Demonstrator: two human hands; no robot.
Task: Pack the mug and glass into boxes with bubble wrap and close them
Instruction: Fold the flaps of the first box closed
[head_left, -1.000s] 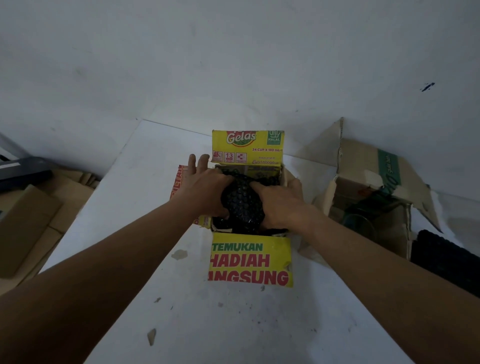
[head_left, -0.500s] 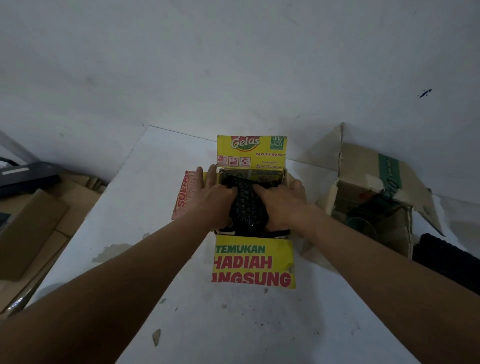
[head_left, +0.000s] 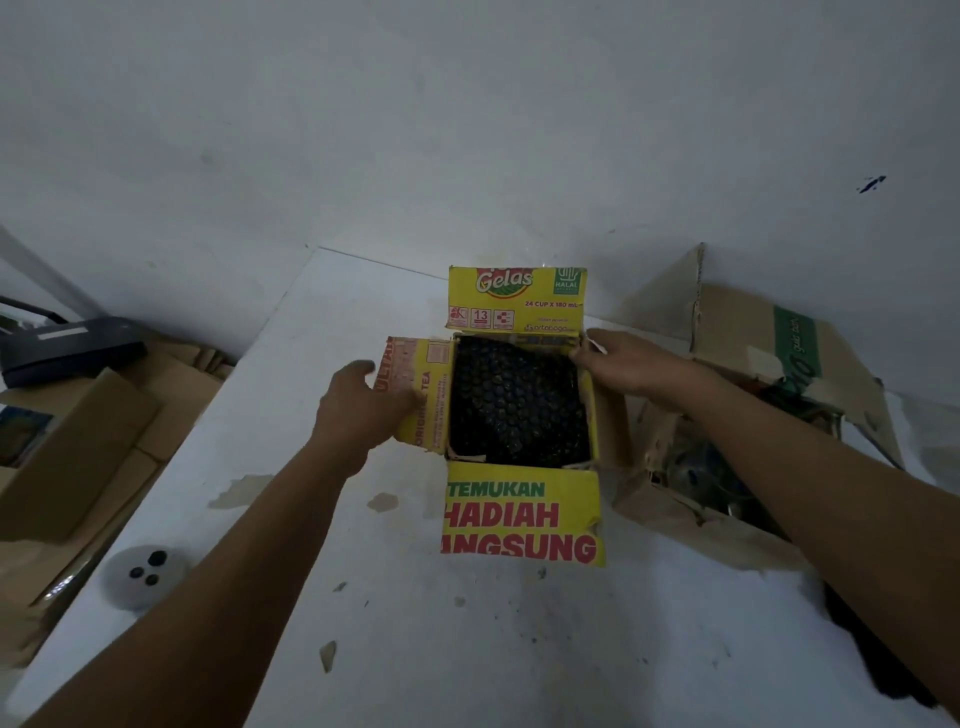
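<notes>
Two boxes are open on the white table (head_left: 363, 649). In the yellow box (head_left: 522, 514) black bubble wrap (head_left: 514, 402) covers whatever is packed, so I cannot tell mug from glass. My left hand (head_left: 358, 410) grasps the left flap (head_left: 421, 395); my right hand (head_left: 623, 364) pinches the right flap. Closing remains. The brown box (head_left: 753, 364) beside it is unpacked and open.

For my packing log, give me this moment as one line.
yellow box: flaps open | black bubble wrap: inside | left hand: on left flap | right hand: at right flap | brown box: open
</notes>
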